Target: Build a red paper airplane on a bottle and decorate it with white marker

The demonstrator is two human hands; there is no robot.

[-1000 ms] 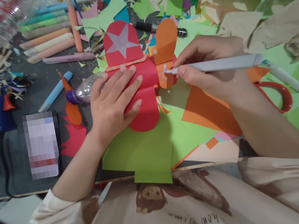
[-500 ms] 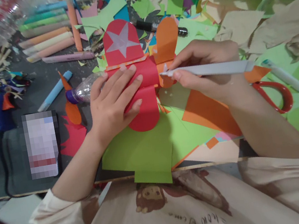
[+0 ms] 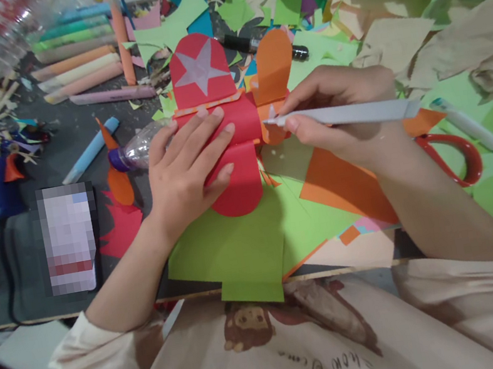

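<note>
A toy plane made from a plastic bottle lies sideways, its body (image 3: 244,118) wrapped in red paper, with a purple cap and an orange paper propeller (image 3: 120,186) at the left end. Its far red wing (image 3: 186,90) bears a pale star; the near wing (image 3: 243,191) is plain red. My left hand (image 3: 190,162) is laid over the body, gripping it with fingers spread. My right hand (image 3: 337,105) pinches a light grey marker (image 3: 353,113), its tip against the orange tail section (image 3: 273,132), beside a small pale shape. An orange tail fin (image 3: 276,65) sticks out on the far side.
Left are a phone (image 3: 69,238), a blue glue gun (image 3: 0,180), wooden sticks and several markers (image 3: 81,73). Green paper (image 3: 234,250) lies under the plane and overhangs the table's front edge. Red scissor handles (image 3: 454,157) lie right of my right forearm. Paper scraps cover the back.
</note>
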